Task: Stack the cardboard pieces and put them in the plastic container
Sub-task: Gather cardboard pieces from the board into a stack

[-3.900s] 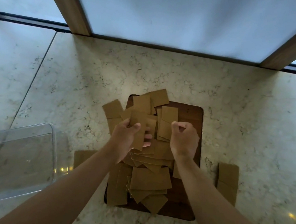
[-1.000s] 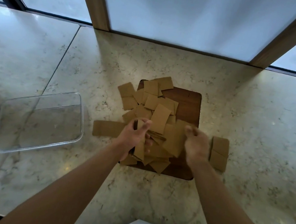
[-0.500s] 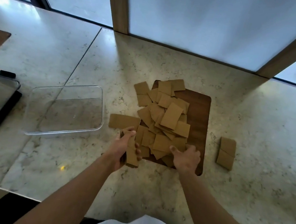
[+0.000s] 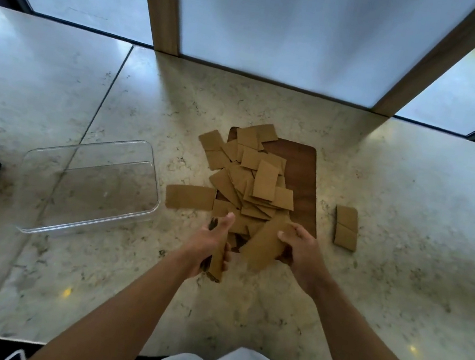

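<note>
Left hand [image 4: 212,244] is gripping an on-edge stack of brown cardboard pieces [image 4: 217,260], right hand [image 4: 299,250] is pinching one brown cardboard rectangle [image 4: 264,245] beside the dark wooden board [image 4: 302,182]; the loose stack risks fanning out and spilling.

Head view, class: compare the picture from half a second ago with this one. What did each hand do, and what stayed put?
The right hand has picked a long brown cardboard strip off the near end of the pile and lifted it. The left hand still grips its upright stack of cardboard pieces. The clear plastic container, dark wooden board and two loose pieces stayed put.
</note>
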Tool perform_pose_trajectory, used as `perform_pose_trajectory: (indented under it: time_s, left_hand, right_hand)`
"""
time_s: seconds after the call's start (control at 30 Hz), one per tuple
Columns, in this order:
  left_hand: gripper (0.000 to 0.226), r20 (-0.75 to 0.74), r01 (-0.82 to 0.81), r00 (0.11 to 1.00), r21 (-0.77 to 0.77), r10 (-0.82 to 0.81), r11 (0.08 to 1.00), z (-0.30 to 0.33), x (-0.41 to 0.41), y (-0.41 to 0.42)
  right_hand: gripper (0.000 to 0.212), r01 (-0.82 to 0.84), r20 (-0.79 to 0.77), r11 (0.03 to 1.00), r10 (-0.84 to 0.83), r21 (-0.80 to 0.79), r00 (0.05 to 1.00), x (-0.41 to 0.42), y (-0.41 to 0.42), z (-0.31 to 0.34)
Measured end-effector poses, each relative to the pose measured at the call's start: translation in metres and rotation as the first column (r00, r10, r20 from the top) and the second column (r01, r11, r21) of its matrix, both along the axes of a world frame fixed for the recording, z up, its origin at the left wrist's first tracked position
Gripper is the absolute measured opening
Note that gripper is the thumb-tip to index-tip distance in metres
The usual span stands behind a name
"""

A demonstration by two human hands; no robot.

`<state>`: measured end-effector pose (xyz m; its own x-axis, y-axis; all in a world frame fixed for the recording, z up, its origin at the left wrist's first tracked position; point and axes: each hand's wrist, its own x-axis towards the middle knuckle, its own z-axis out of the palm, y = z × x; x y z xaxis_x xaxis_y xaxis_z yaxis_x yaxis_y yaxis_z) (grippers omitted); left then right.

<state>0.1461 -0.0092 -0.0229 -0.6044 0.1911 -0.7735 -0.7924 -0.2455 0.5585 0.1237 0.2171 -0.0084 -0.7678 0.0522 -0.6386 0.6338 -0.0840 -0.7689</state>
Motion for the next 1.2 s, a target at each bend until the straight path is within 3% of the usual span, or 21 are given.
perform_pose_trajectory:
  time_s: [0.07,0.13,0.2,0.27,0.33,0.4,0.47,0.53,0.67,0.83,0.93,1.03,1.13,1.17,1.2]
  left_hand:
    - [0.073,-0.023,0.25,0.968,0.058,-0.249,0.967,0.005,0.005,-0.006]
    - [0.057,-0.038,0.375,0.927,0.131,-0.373,0.918,0.003,0.011,-0.009]
    - [0.043,0.026,0.279,0.957,0.199,-0.289,0.94,-0.004,0.016,-0.011]
    - [0.047,0.066,0.137,0.986,0.202,-0.153,0.97,-0.014,0.019,-0.017]
    - [0.064,0.04,0.033,0.998,0.177,-0.041,0.984,-0.021,0.021,-0.025]
    - [0.073,0.002,-0.051,0.999,0.201,0.052,0.978,-0.024,0.021,-0.031]
    - [0.062,-0.011,-0.127,0.991,0.252,0.134,0.96,-0.022,0.019,-0.033]
    - [0.057,0.026,-0.228,0.973,0.25,0.229,0.941,-0.019,0.014,-0.032]
    - [0.055,0.071,-0.314,0.95,0.225,0.306,0.923,-0.016,-0.001,-0.026]
    - [0.052,0.067,-0.242,0.97,0.191,0.234,0.951,-0.016,-0.02,-0.008]
    - [0.041,0.07,-0.19,0.981,0.103,0.183,0.976,-0.013,-0.028,0.006]
    - [0.041,0.078,-0.144,0.987,0.056,0.14,0.988,-0.01,-0.031,0.016]
    - [0.065,0.082,-0.077,0.994,0.077,0.07,0.994,-0.007,-0.033,0.018]
    - [0.081,0.081,-0.005,0.997,0.051,0.001,0.999,-0.005,-0.033,0.017]
    - [0.097,0.089,0.097,0.991,-0.011,-0.096,0.995,-0.003,-0.033,0.017]
  right_hand:
    - [0.019,-0.323,0.001,0.947,0.323,0.009,0.947,0.009,-0.016,0.006]
    - [0.024,-0.478,0.031,0.869,0.478,0.125,0.878,0.018,-0.037,0.001]
    - [0.031,-0.338,0.027,0.911,0.342,0.234,0.939,0.019,-0.051,-0.008]
    - [0.04,-0.059,0.011,0.925,0.059,0.376,0.998,0.015,-0.053,-0.018]
    - [0.048,0.077,0.024,0.799,-0.113,0.597,0.993,0.009,-0.046,-0.029]
    - [0.067,0.054,0.091,0.703,-0.167,0.709,0.982,0.002,-0.041,-0.037]
    - [0.089,-0.043,0.187,0.64,-0.159,0.768,0.97,-0.004,-0.044,-0.042]
    - [0.097,-0.088,0.215,0.606,-0.141,0.791,0.966,-0.011,-0.045,-0.046]
    - [0.089,-0.033,0.151,0.657,-0.123,0.753,0.981,-0.016,-0.032,-0.048]
    - [0.049,0.12,0.016,0.69,-0.187,0.714,0.982,-0.005,-0.003,-0.052]
    - [0.037,0.181,-0.06,0.71,-0.192,0.681,0.98,0.001,0.009,-0.049]
    - [0.026,0.205,-0.147,0.808,-0.148,0.552,0.978,0.007,0.018,-0.035]
    - [0.024,-0.151,-0.075,0.949,0.178,0.277,0.981,0.009,0.018,-0.015]
    - [0.023,-0.335,-0.024,0.918,0.347,0.211,0.937,0.008,0.015,-0.008]
    - [0.025,-0.536,0.012,0.816,0.546,0.215,0.837,0.003,0.013,-0.002]
